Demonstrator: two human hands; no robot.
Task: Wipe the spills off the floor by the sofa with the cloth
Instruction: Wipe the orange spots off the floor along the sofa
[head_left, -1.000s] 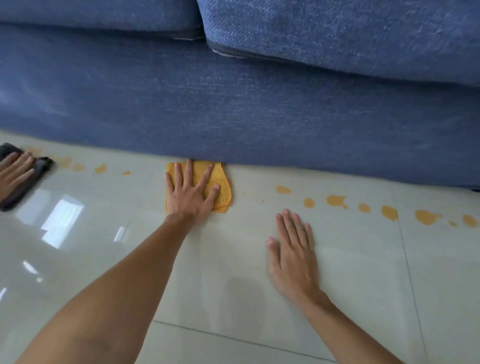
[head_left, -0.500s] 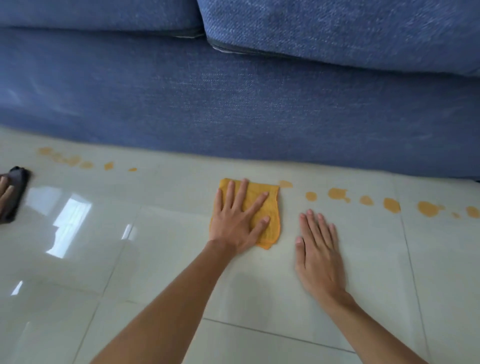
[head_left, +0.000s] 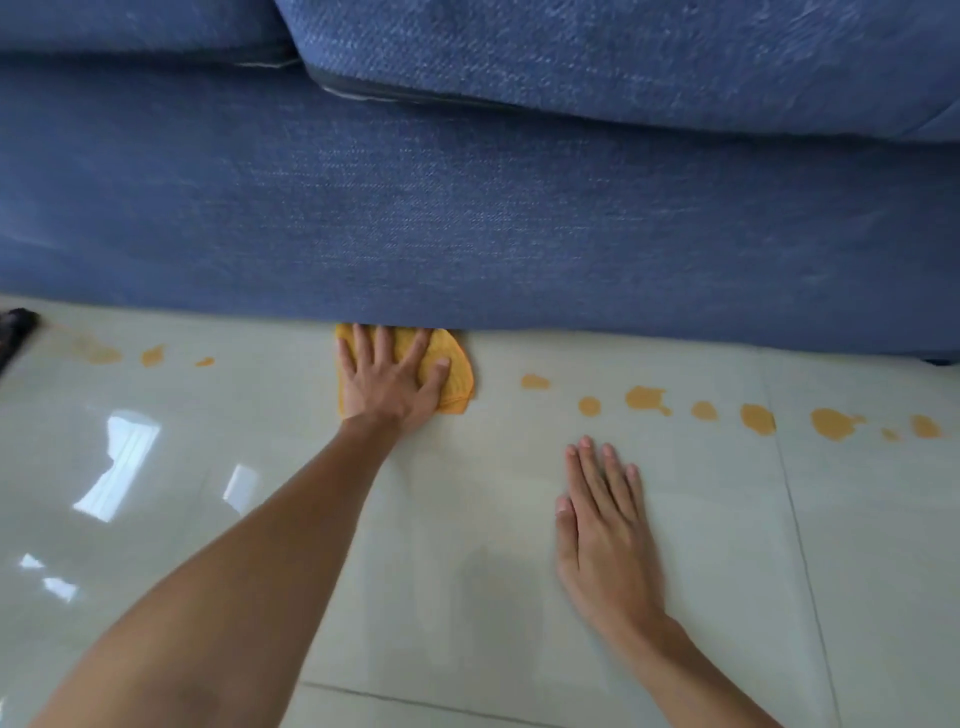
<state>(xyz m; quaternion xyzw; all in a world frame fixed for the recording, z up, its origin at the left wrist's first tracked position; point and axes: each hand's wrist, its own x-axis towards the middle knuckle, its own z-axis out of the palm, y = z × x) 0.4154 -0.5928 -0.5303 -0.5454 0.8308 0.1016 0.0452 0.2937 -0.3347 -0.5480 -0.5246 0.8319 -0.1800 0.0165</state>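
Observation:
My left hand (head_left: 387, 382) presses flat, fingers spread, on a yellow cloth (head_left: 457, 371) lying on the pale floor tiles, right against the base of the blue sofa (head_left: 467, 223). The cloth's far edge tucks under the sofa. A row of orange spills (head_left: 647, 399) runs along the floor to the right of the cloth. A few smaller orange spots (head_left: 153, 355) lie to its left. My right hand (head_left: 605, 530) rests palm down on the bare tile, nearer to me, holding nothing.
A dark object (head_left: 15, 327) shows at the far left edge by the sofa. Glossy tiles (head_left: 467, 597) with grout lines and bright window reflections fill the foreground. The sofa's seat cushions overhang at the top.
My left hand has slid the cloth away from me and leftward, from beside the nearest right-hand spill to the sofa base. The other person's hand at the left edge has left the view.

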